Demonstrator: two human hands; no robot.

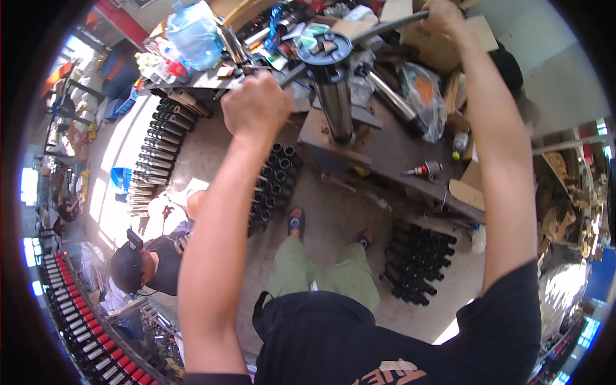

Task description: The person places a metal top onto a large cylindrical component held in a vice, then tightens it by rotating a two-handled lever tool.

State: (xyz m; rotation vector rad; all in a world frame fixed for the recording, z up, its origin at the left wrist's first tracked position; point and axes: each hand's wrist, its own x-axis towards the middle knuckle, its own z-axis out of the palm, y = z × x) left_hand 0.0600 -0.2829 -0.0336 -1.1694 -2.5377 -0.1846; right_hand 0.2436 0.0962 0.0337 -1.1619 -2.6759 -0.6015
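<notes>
A long grey metal bar (393,25) runs slantwise across a round dark flanged head (325,51). That head sits on top of an upright shiny metal cylinder (335,109), which stands at the edge of the workbench. My left hand (256,108) is closed in a fist round the bar's near-left end, left of the cylinder. Farther off to the right, my right hand (443,19) grips the other end. Both arms are stretched out. The fingers of each hand wrap round the bar and partly hide its ends.
On the cluttered workbench (385,151) lie another metal cylinder (393,97), a plastic bag (423,96) and a red-and-silver tool (425,169). Dark tubes (420,260) are stacked on the floor, more tubes (154,151) stand in rows at left. A co-worker in a cap (131,266) sits at my left.
</notes>
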